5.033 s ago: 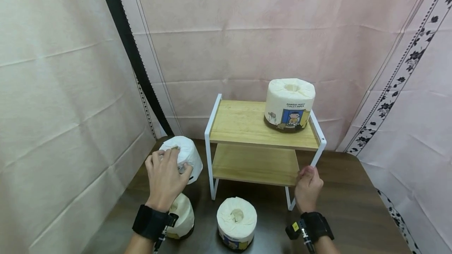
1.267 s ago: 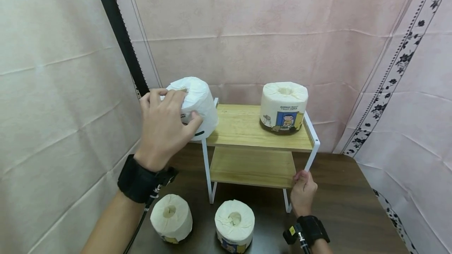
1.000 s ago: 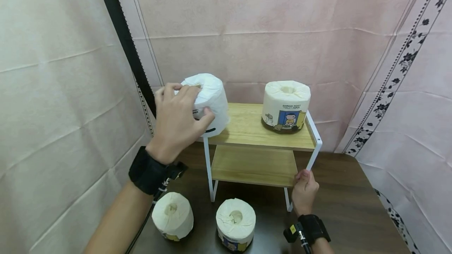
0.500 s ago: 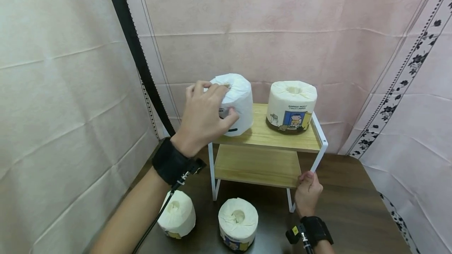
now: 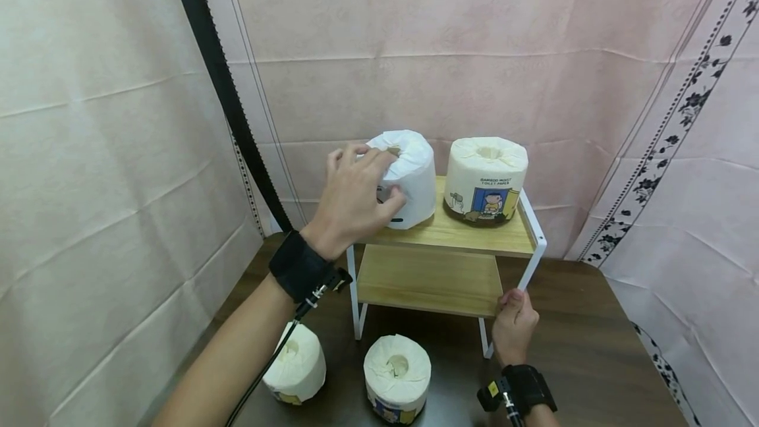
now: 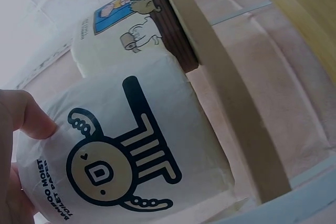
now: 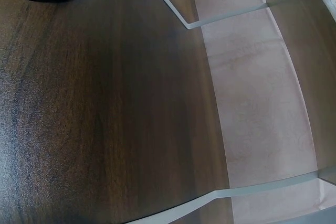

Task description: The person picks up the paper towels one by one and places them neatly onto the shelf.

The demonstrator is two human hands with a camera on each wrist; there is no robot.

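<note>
Your left hand (image 5: 354, 198) grips the white roll (image 5: 415, 183), thumb on its printed side, over the left part of the upper board (image 5: 459, 236); base contact cannot be confirmed. Your right hand (image 5: 514, 327) grips the rack's white leg (image 5: 532, 267). The picture-printed roll (image 5: 486, 180) stands upright, just right of yours. Nearer you, a left table roll (image 5: 302, 368) and a right table roll (image 5: 398, 381) stand apart.

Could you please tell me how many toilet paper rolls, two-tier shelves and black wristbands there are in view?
Toilet paper rolls: 4
Two-tier shelf: 1
Black wristbands: 2
Total: 7
</note>
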